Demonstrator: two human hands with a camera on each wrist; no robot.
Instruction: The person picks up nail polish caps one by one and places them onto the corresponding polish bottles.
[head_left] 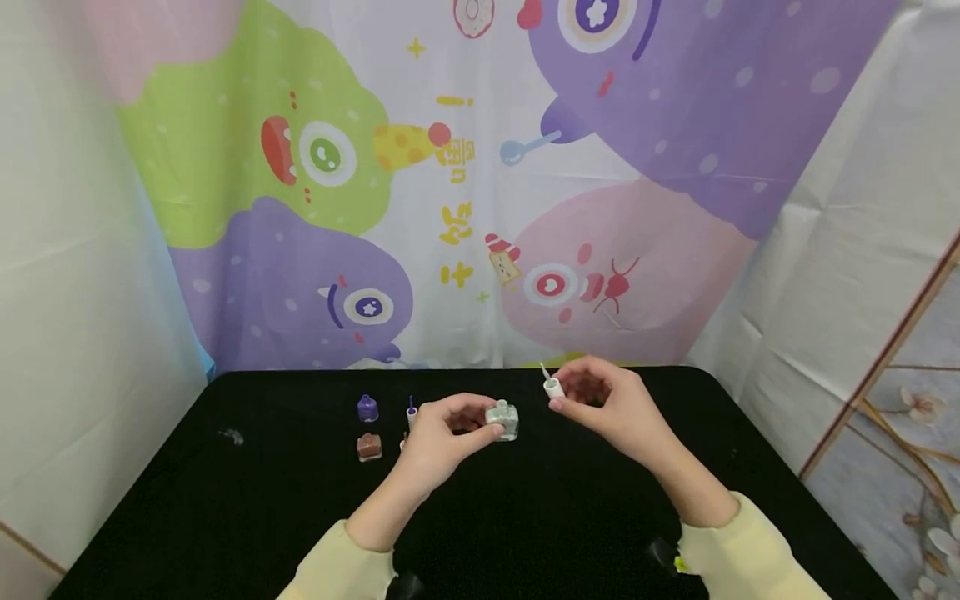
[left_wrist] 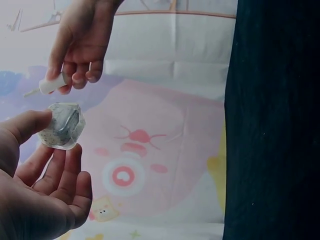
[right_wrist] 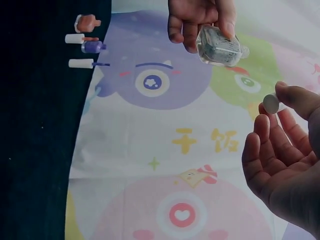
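Observation:
My left hand [head_left: 442,442] pinches a clear nail polish bottle [head_left: 507,422] with pale, speckled contents between thumb and fingers. The bottle is uncapped; its bare neck shows in the right wrist view. To the right and slightly higher, my right hand [head_left: 615,410] pinches a white nail polish cap [head_left: 554,389] by its side. From that cap a thin brush [head_left: 545,372] points up and leftward. Cap and bottle are apart, both held above the black table [head_left: 555,525]. In the left wrist view the bottle [left_wrist: 62,127] appears below the cap [left_wrist: 52,84].
Left of my left hand stand an uncapped purple polish bottle [head_left: 367,409] and a brownish-pink one [head_left: 369,448]. Beside them are two white brush caps, one with a purple brush [right_wrist: 80,63], the other brownish [right_wrist: 75,38]. A printed curtain [head_left: 465,325] hangs behind the table.

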